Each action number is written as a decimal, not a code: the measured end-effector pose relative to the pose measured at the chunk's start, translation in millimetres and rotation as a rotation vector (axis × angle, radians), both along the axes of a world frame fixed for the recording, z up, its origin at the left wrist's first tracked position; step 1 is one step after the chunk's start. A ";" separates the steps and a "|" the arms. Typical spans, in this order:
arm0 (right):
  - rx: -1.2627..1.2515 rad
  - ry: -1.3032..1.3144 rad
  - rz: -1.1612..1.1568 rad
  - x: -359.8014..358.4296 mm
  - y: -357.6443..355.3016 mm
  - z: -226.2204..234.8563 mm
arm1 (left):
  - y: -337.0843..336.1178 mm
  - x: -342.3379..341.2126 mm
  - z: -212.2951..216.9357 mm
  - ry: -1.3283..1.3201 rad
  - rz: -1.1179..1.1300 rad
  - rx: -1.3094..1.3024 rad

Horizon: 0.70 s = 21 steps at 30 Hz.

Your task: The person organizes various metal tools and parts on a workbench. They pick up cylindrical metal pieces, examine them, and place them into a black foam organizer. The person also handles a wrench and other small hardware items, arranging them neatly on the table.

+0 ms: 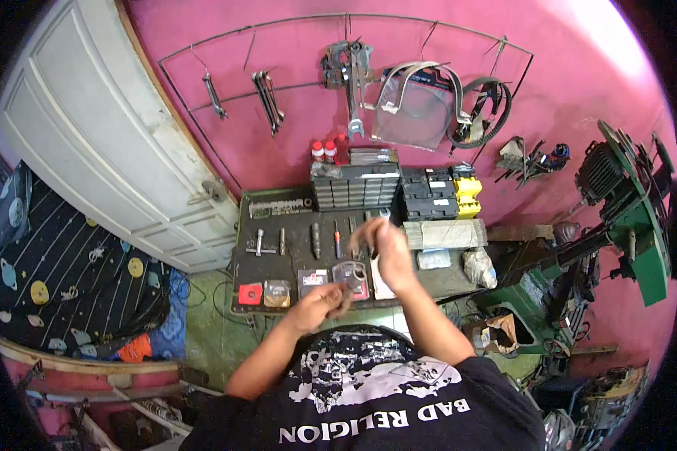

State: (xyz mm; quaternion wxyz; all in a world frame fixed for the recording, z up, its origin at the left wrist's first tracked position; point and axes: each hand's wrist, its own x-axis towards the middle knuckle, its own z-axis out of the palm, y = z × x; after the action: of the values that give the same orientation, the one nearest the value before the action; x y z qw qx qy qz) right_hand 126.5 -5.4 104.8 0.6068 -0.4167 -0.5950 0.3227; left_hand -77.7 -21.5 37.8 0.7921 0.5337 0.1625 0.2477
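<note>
Grey metal is showing at the fingertips of our left hand (322, 303), which we are closing around a short cylindrical part (354, 276) near the front edge of the dark workbench (297, 260). We are raising our right hand (391, 254) just beyond and to the right of this part; its fingers are blurring, so we are unable to tell whether it is gripping anything. Behind our left hand, a T-handle tool (259, 245), a slim metal rod (282, 242), a thick dark cylindrical tool (316, 240) and a screwdriver (337, 244) are lying in a row. Along the front edge, a red square packet (250, 294) and a clear packet (277, 294) are resting to the left of our left hand. At the rear, a multi-drawer cabinet (356, 192) is standing beside stacked black cases (427, 204), while open-end wrenches (268, 104) are hanging against the pink wall (278, 161).
</note>
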 end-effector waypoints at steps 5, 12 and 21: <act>0.098 -0.423 0.235 49.3 -12.7 38.6 | -9.9 19.6 32.5 -0.030 0.177 0.128; 0.164 -0.432 0.123 59.4 -45.2 74.8 | -25.5 39.4 39.2 0.062 0.324 0.320; 0.349 -0.852 -0.017 75.1 -75.0 59.5 | -35.9 49.5 20.6 0.122 0.386 0.283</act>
State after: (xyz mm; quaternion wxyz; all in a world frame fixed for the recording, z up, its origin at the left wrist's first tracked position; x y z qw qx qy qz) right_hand 201.6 -80.3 164.3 0.3716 -0.4089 -0.8334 0.0126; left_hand -28.2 -57.5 58.4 0.6360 0.6125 0.2726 0.3823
